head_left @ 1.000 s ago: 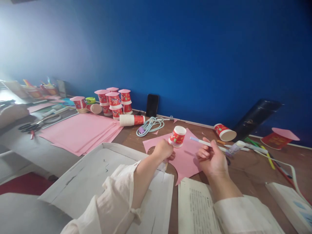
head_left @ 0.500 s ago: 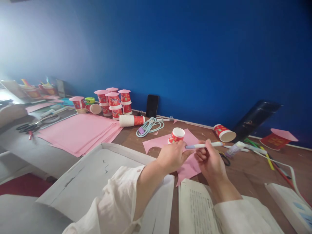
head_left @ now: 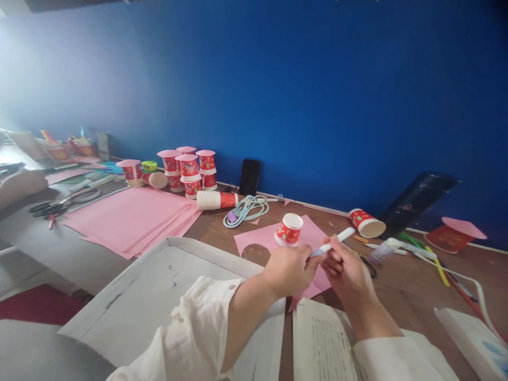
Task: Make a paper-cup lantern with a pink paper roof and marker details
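Observation:
A white marker (head_left: 337, 242) with a lilac end slants between my two hands. My right hand (head_left: 349, 267) pinches its white upper part between thumb and fingers. At the lower lilac end, my left hand (head_left: 291, 269) has its thumb and fingers closed round the tip. Just beyond the left hand stands a red paper cup (head_left: 289, 230), its open white rim upward. It rests on a cut sheet of pink paper (head_left: 254, 238), which lies partly under my hands. An open book (head_left: 317, 338) lies below my wrists.
Pink sheets (head_left: 127, 214), a white box lid (head_left: 143, 286) and scissors (head_left: 51, 206) lie left. Behind are stacked cups (head_left: 190, 169), a coiled cable (head_left: 248, 209) and a phone (head_left: 250, 177). At right are a tipped cup (head_left: 367, 223), glue stick (head_left: 384, 250) and black bottle (head_left: 418, 201). Another person's hand (head_left: 24, 185) is far left.
The marker has gone from nearly level to slanted, its lilac end lower. Both hands have moved down a little, and my left hand now covers less of the cup.

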The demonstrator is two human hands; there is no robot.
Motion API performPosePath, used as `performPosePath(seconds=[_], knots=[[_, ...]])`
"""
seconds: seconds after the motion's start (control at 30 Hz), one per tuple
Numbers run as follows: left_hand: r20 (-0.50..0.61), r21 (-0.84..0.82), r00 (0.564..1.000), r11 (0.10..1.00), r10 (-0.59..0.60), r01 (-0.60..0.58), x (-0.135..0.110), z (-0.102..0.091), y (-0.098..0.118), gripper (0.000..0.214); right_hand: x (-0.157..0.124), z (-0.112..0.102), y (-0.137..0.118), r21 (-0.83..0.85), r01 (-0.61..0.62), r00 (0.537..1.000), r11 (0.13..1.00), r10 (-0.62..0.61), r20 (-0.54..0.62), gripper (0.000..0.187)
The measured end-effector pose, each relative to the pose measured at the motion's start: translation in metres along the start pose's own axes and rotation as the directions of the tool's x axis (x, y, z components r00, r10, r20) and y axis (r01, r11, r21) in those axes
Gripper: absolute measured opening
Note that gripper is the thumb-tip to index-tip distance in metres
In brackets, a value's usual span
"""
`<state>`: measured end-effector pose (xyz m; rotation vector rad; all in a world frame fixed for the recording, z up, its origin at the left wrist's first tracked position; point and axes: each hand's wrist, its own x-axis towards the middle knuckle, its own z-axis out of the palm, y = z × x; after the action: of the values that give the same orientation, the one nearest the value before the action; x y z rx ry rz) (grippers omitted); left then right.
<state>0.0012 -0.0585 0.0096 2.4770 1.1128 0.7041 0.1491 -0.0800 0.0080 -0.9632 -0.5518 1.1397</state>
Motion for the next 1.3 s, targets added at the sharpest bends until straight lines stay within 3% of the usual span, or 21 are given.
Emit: performPosePath(seconds=[0.27,0.37,0.43,0.5,0.57,0.67,0.73,0.83,1.03,1.13,1.3], knots=[[-0.064,0.045,0.994,0.996,0.085,-0.083,0.004,0.001,0.004,0.039,-0.001,0.006,-0.004,0.056,-0.017,1.0,0.998,0.017,-0.001,0.034],[-0.069,0.024,0.995,0.997,0.077,-0.075,0.001,-0.001,0.005,0.039,0.003,-0.006,-0.017,0.078,0.015,1.0,0.997,-0.014,-0.014,0.028],[-0.089,-0.007,0.994,0.998,0.068,-0.069,-0.001,-0.005,0.003,0.039,0.006,-0.02,-0.033,0.146,0.11,0.991,0.983,-0.097,-0.097,0.027],[-0.143,-0.047,0.99,0.999,0.017,-0.024,-0.001,-0.01,-0.003,0.04,0.008,-0.032,-0.045,0.199,0.21,0.974,0.957,-0.187,-0.126,0.029],[-0.252,-0.05,0.964,0.996,-0.083,0.072,0.003,-0.016,-0.012,0.042,0.009,-0.035,-0.046,0.202,0.21,0.976,0.957,-0.192,-0.106,0.021],[-0.35,0.01,0.882,0.94,-0.316,0.341,0.011,-0.027,-0.03,0.043,0.01,-0.027,-0.025,0.033,0.232,0.969,0.972,-0.228,-0.09,0.028],[-0.305,0.059,0.846,0.878,-0.437,0.474,0.016,-0.032,-0.043,0.042,0.011,-0.02,-0.008,-0.177,0.293,0.946,0.94,-0.311,-0.086,0.034],[-0.216,0.11,0.815,0.817,-0.537,0.567,0.019,-0.036,-0.058,0.044,0.014,-0.011,0.009,-0.418,0.336,0.92,0.844,-0.389,-0.046,0.04],[-0.025,0.134,0.796,0.788,-0.604,0.602,0.017,-0.033,-0.063,0.042,0.026,0.021,0.017,-0.642,0.462,0.862,0.612,-0.48,0.162,0.066],[-0.108,0.076,0.801,0.799,-0.589,0.597,0.017,-0.033,-0.06,0.042,0.035,0.035,0.023,-0.751,0.401,0.869,0.524,-0.477,0.13,0.076],[-0.23,-0.043,0.854,0.882,-0.467,0.47,0.017,-0.03,-0.055,0.031,0.044,0.04,0.041,-0.774,0.305,0.907,0.555,-0.418,0.058,0.08]])
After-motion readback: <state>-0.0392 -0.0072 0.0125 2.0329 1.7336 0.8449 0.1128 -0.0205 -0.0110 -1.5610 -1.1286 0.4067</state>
